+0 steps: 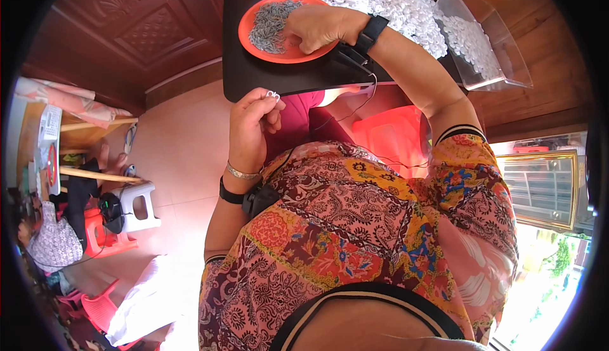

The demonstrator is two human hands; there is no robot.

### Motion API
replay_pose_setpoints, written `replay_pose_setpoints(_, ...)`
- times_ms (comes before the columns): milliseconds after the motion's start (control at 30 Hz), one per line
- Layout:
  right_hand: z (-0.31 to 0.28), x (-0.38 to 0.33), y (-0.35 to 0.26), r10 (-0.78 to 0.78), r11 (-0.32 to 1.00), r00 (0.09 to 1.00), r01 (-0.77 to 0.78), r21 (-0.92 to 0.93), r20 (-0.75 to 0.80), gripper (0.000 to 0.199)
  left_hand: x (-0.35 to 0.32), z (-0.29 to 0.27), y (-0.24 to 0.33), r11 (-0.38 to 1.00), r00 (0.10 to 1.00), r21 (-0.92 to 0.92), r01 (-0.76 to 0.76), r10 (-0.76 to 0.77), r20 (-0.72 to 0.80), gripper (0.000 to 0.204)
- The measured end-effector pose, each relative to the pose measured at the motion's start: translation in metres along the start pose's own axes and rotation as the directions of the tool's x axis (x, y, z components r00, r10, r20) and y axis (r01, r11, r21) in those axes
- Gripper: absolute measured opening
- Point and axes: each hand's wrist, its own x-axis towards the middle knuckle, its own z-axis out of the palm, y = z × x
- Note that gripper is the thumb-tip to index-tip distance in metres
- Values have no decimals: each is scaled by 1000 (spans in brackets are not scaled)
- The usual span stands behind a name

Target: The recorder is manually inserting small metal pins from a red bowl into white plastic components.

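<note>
My left hand point(252, 123) is closed, with a small white plastic clip point(273, 95) pinched between thumb and forefinger, just off the table's near edge. My right hand point(322, 27) reaches into a round orange plate point(246, 39) on the dark table point(254, 78). Its fingers are bent together beside a heap of small grey nail-like metal pieces point(271, 27). Whether a piece is between those fingertips is hidden. A large pile of small white plastic pieces point(387, 2) lies right of the plate.
A clear plastic bin point(485, 40) of white pieces lies tipped at the table's right. Near the plate, a thin cable point(374, 88) hangs over the edge. A red stool point(396, 135) is under the table. Another person sits at the left, by a grey stool point(138, 206).
</note>
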Motion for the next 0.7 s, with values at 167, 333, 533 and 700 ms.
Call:
replay_pose_setpoints(167,6,-12,6,99,976,967,-49,213,-234,17,1,-3,-3,998,1000,-59,-2,2,6,20)
replay_pose_setpoints(333,14,-20,3,205,857,893,34,515,-400,15,3,1,3,996,998,-69,-62,62,0,21)
replay_pose_setpoints(533,19,-36,-24,285,562,874,181,807,-394,13,7,10,10,985,985,-50,-164,161,-55,20)
replay_pose_setpoints(700,34,-51,-68,323,199,858,351,915,-400,13,6,15,8,983,981,2,-185,185,-59,21)
